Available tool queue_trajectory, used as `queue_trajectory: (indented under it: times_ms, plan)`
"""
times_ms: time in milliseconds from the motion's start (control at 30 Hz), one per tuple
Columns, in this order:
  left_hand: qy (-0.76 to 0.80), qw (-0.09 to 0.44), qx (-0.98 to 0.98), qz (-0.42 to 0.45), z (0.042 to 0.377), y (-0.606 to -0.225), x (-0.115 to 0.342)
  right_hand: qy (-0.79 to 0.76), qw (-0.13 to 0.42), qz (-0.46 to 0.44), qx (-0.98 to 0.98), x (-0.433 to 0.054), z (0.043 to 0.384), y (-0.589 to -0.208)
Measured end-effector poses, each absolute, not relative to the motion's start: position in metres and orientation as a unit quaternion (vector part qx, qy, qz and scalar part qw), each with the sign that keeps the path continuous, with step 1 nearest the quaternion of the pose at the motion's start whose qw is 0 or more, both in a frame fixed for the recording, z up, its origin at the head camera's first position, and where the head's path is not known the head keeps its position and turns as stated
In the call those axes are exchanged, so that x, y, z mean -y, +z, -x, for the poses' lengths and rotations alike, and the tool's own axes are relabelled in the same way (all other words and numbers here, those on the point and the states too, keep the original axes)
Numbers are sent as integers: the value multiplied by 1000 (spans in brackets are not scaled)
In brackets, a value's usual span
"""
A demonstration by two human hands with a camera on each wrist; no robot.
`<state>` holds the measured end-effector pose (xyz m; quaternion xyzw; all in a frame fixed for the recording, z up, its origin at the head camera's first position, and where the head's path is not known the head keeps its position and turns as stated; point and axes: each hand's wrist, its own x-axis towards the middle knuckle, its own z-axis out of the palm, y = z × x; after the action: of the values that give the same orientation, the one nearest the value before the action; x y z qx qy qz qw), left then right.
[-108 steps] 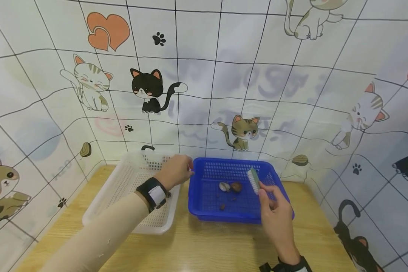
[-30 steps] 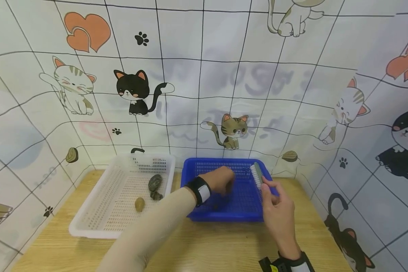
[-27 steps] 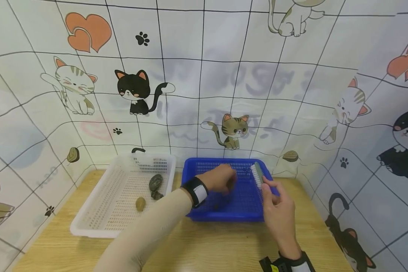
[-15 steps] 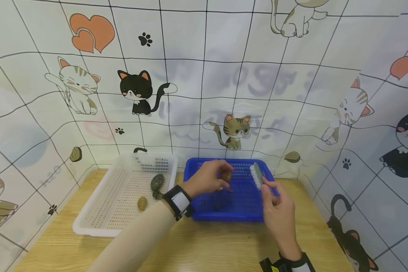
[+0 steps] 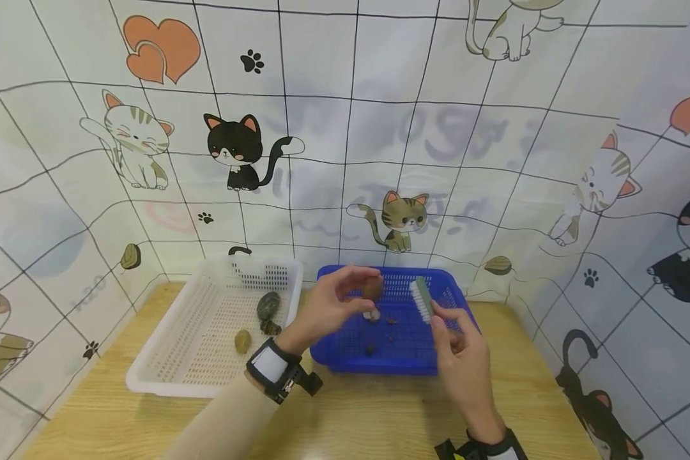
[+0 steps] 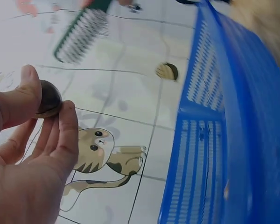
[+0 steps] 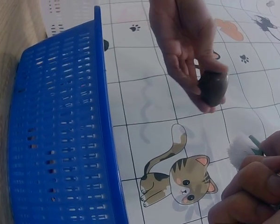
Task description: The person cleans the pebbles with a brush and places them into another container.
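My left hand (image 5: 335,303) pinches a glossy, rounded brown shell (image 5: 372,289) between thumb and fingertips, raised over the blue basket (image 5: 402,368). In the left wrist view the shell (image 6: 49,99) looks dark, with a paler lower edge. To its right, my right hand (image 5: 462,358) holds a small scrub brush (image 5: 421,300) with a green back and white bristles, which point left toward the shell. A gap separates brush and shell. On the blue basket's floor lie a whitish shell (image 5: 372,315), partly behind the left hand, and several small dark bits (image 5: 370,349).
Left of the blue basket stands a white basket (image 5: 149,377). Inside it are a dark striped shell (image 5: 268,306), a small striped shell (image 5: 270,328) and a yellowish-brown one (image 5: 243,341). Both baskets stand on a wooden table (image 5: 345,421) before a cat-print wall cover (image 5: 333,160).
My left hand has left the white basket, reached into the blue one and lifted the brown shell, then drawn it back left. The brush has shifted slightly left. Shells in the white basket are now uncovered.
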<state>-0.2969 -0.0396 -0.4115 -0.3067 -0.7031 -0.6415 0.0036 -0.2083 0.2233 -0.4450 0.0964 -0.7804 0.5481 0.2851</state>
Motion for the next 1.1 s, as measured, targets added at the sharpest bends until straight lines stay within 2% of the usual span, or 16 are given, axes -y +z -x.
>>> queue_trajectory:
  times_ms: [367, 1100]
  plan:
    - [-763, -61, 586, 266, 287, -424, 52, 559, 263, -170, 768, -204, 205, -441]
    - [-799, -79, 559, 204, 279, -444, 50, 555, 214, -202, 778, -170, 209, -442]
